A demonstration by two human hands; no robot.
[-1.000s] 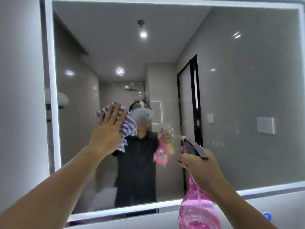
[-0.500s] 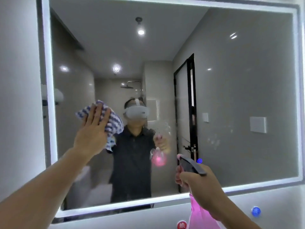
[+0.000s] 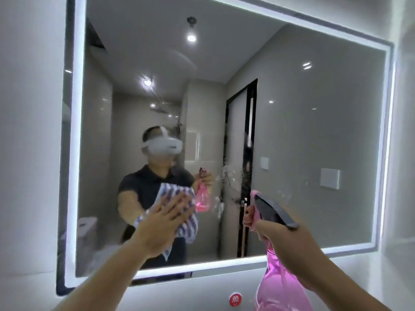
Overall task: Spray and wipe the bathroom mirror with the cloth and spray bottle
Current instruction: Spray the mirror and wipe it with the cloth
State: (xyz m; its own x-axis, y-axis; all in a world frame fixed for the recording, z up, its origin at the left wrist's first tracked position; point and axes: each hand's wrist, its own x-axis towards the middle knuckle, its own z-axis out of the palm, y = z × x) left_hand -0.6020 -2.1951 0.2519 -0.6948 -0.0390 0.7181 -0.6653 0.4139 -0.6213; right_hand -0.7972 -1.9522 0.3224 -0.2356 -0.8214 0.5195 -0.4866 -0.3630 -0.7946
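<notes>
Pressing cloth (image 3: 187, 221) flat, left hand (image 3: 160, 227) | right hand (image 3: 283, 239) gripping spray bottle (image 3: 277, 286) | sticker (image 3: 235, 299) "热"

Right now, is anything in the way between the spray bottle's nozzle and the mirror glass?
Nothing visible. The right hand aims the pink spray bottle at bare mirror, where droplets already sit. The cloth, pressed flat under the left hand, lies off to the left of that path.

We lose the base of the pink spray bottle (image 3: 278, 286) below the picture's lower edge, and our left hand (image 3: 161, 225) covers much of the striped cloth (image 3: 186, 230); the mirror (image 3: 314, 131) top is cut off, the droplets blurred
</notes>
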